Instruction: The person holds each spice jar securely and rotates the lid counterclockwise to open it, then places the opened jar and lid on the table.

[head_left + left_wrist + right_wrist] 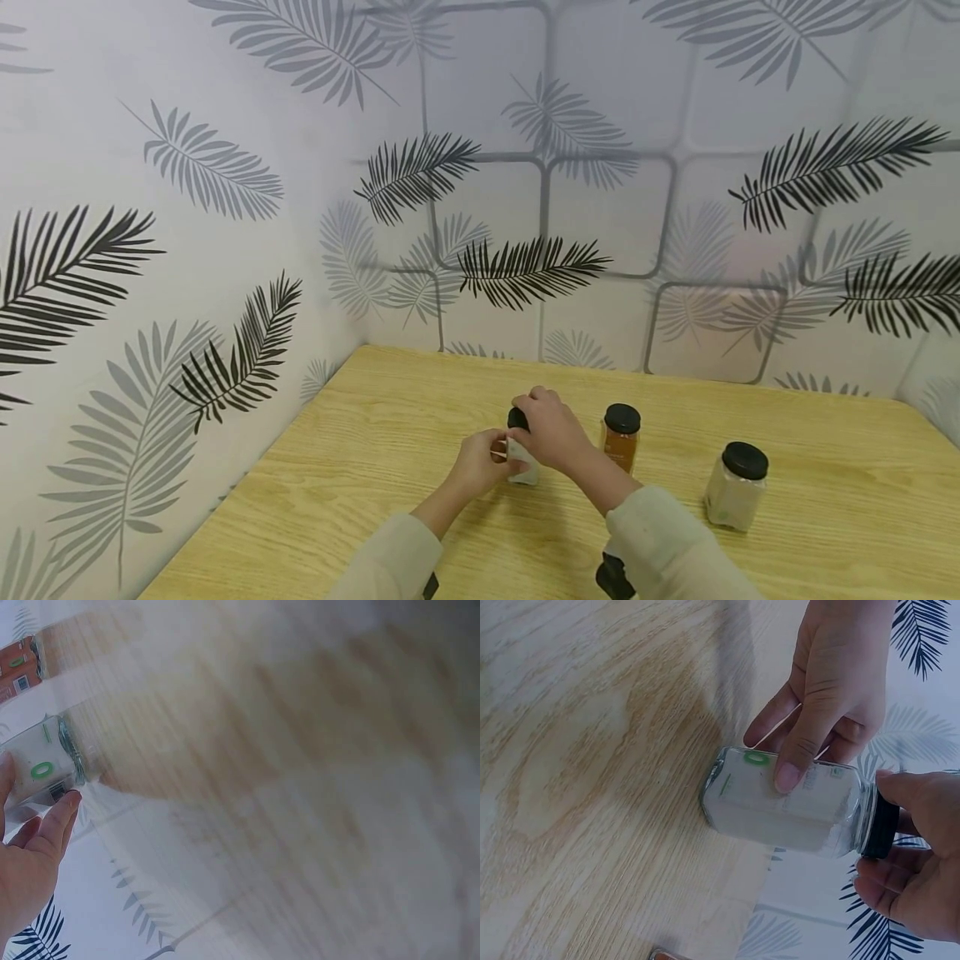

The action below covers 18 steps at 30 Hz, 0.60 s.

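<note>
Clear glass jar, black lid in place;
body is gripped by left hand, lid by right hand; orange-filled jar, pale jar are left capped.

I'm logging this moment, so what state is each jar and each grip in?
Held jar: about upright, black lid on, tightness unclear.
Orange jar: standing upright, capped.
Whitish jar at the right: standing upright, capped.
Left-hand grip: holding the held jar's body.
Right-hand grip: on the black lid.
</note>
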Tool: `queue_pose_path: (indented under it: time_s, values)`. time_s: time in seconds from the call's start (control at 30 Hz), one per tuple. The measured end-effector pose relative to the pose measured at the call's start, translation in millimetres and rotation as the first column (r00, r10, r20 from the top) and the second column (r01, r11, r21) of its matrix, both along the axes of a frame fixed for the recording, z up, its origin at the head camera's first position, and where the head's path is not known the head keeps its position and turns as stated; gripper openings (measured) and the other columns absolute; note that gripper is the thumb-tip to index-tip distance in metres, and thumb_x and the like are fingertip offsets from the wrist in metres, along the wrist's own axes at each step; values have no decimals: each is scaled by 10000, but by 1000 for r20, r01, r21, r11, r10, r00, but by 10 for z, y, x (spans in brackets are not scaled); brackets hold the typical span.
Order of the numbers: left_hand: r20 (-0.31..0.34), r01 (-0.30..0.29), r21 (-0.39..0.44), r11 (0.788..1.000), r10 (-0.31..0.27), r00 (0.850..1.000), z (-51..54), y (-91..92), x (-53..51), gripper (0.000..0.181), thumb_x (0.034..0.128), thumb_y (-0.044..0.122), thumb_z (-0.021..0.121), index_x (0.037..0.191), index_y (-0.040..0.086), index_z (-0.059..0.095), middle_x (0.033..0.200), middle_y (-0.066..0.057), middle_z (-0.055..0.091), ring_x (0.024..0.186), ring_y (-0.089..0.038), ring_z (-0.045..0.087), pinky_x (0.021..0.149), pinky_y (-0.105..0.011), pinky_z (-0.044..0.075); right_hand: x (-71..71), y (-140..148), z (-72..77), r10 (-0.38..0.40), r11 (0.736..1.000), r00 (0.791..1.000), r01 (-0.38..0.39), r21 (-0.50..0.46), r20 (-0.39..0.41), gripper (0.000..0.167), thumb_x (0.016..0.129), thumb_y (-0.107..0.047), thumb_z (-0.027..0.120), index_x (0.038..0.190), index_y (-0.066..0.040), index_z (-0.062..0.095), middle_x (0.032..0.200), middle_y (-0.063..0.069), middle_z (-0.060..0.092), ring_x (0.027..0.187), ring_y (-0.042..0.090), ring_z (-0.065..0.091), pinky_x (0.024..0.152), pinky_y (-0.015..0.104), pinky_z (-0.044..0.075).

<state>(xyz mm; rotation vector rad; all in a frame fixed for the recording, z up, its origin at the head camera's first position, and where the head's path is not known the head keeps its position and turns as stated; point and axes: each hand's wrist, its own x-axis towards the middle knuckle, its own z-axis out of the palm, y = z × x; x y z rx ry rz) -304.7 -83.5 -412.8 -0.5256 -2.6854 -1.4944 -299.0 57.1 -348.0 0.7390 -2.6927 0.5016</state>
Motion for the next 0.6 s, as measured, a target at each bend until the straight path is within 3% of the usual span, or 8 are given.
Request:
queue_pose_path:
  time_s: [0.3, 0.6]
  values:
    - [-7, 4, -10, 1000, -4, 1000, -1, 8, -10, 430, 823, 129, 704, 1186, -56, 568, 1102, -226, 618, 959, -332, 632, 778, -374, 547, 16, 33, 52, 57, 998, 994, -54, -44, 92, 340, 855, -95, 654, 1167, 19, 580, 1067, 188, 550, 987, 347, 521, 822, 480, 478]
    - [-15, 17, -6, 1000, -17, 1000, -4, -3, -7, 446, 828, 129, 699, 1206, -59, 555, 1116, -232, 613, 963, -338, 633, 776, -375, 548, -1, 48, 39, 73, 995, 994, -66, -75, 86, 343, 858, -83, 648, 1173, 27, 572, 1079, 195, 548, 999, 358, 525, 841, 479, 479]
